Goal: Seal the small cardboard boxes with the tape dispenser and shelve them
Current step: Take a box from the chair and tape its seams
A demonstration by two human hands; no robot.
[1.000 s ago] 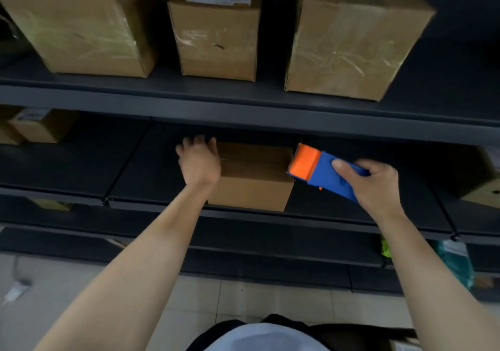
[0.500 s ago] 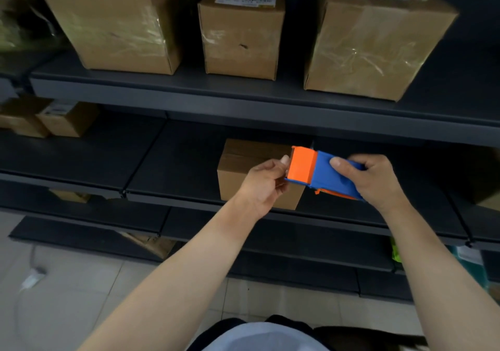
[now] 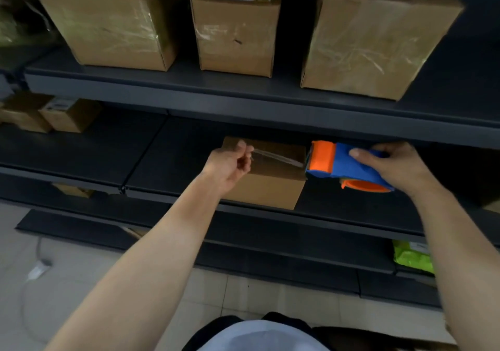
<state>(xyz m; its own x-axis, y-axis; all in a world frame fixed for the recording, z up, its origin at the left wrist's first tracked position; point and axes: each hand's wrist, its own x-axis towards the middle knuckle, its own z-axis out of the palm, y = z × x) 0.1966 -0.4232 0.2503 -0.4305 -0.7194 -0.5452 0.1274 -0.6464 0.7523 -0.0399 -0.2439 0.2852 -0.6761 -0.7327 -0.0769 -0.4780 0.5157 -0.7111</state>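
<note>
Two hands (image 3: 230, 166) (image 3: 392, 166) apart, tape (image 3: 276, 157) between

White labels on the middle top-shelf box (image 3: 235, 26) and others carry print too blurred to read

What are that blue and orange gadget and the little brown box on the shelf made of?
The tape dispenser looks like moulded plastic: flat, solid blue and orange colour with a dull sheen. The small box looks like plain cardboard, matte brown with sharp folded edges. The strip stretched from it to the left hand seems clear glossy tape.
</note>
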